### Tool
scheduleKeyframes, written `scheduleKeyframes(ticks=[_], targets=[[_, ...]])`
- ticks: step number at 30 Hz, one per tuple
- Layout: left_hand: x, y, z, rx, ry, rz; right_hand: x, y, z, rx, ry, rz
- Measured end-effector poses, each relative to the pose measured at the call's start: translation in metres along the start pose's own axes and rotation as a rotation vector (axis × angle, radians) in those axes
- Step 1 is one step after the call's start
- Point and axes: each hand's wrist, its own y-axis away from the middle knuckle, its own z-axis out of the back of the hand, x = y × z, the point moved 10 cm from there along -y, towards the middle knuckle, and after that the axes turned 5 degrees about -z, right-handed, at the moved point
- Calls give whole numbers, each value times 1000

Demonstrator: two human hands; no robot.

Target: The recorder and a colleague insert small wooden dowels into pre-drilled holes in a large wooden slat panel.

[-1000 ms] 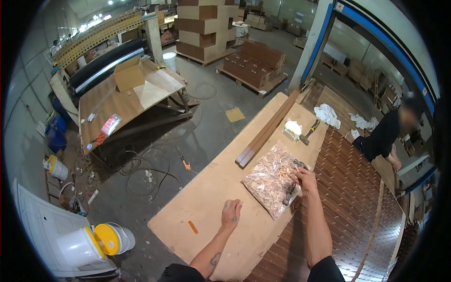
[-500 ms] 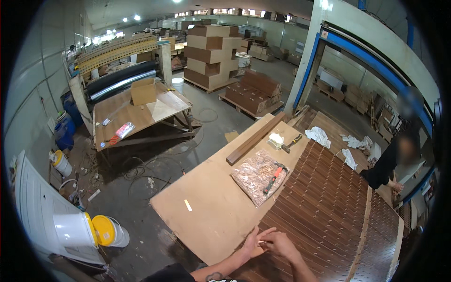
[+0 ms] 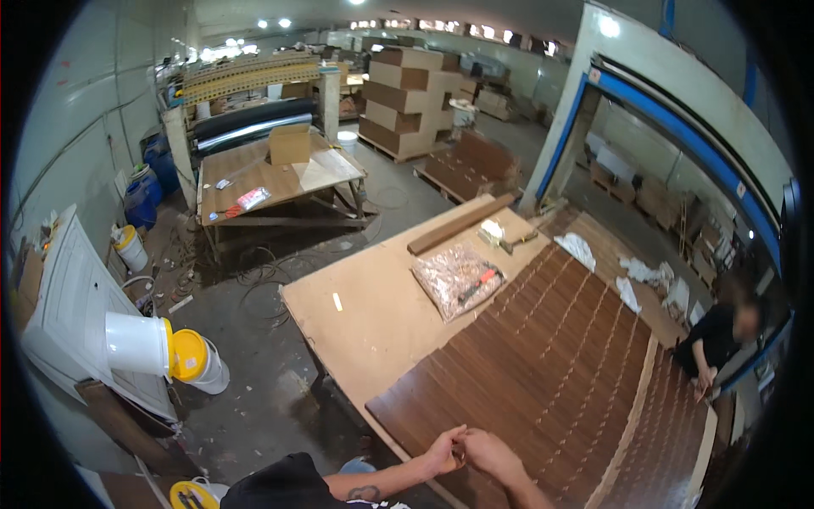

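Note:
My left hand (image 3: 444,451) and my right hand (image 3: 492,451) meet over the near edge of the dark brown wooden boards (image 3: 509,356). The fingers of both are closed together, and anything between them is too small or hidden to name. Rows of small pale pieces stick up from the boards, which lie side by side on the table. Just beyond, a clear plastic bag (image 3: 441,284) full of small brownish pieces lies on the bare tan tabletop (image 3: 339,339). A tool with a red and black handle (image 3: 479,286) rests on that bag.
Behind the bag lie a long brown wooden bar (image 3: 458,224) and a brush-like tool (image 3: 515,244). White cloths (image 3: 577,251) sit at the far right, where a co-worker (image 3: 712,343) stands. Yellow-lidded white buckets (image 3: 197,356) stand on the floor at left.
The view has shifted, so the scene sits differently. My left fingers, partly stretched before, are now closed in. My two hands remain together over the boards.

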Motion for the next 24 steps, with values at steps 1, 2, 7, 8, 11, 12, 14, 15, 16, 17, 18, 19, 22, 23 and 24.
scheduleKeyframes(ticks=[1, 2, 7, 8, 11, 12, 14, 15, 16, 17, 18, 19, 22, 23, 24], targets=[[-5, 24, -24, -52, -44, -48, -9, -2, -8, 61, 119, -74], [-11, 35, -43, -3, -70, -50, -12, -3, -7, 34, 116, -90], [-33, 30, -49, -10, -193, -120, 23, -7, 48, -221, -62, 36], [-34, 34, -58, -13, -189, -105, 19, -10, 43, -207, 30, 1], [-43, 10, -62, -59, -203, -68, 9, -14, 63, -280, -53, -95], [-47, 8, -50, -104, -213, -76, 2, -13, 66, -334, -130, -108], [-52, 3, -48, 24, -344, -7, -18, -8, 67, -491, -260, -156], [-51, 2, -62, 167, -455, 25, -25, -7, 62, -498, -265, -172], [-48, 6, -67, 233, -486, 56, -45, 0, 61, -592, -447, -299], [-47, 12, -72, 230, -490, 65, -64, 12, 54, -680, -631, -424], [-47, 16, -72, 197, -530, 95, -68, 14, 47, -683, -637, -429], [-46, 17, -70, 162, -569, 123, -86, 19, 28, -681, -886, -515], [-43, 15, -62, 100, -669, 137, -111, 20, 0, -664, -1214, -593], [-43, 13, -61, 92, -680, 143, -115, 19, -6, -642, -1282, -595], [-43, 10, -61, 95, -699, 152, -120, 18, -8, -644, -1296, -598]])
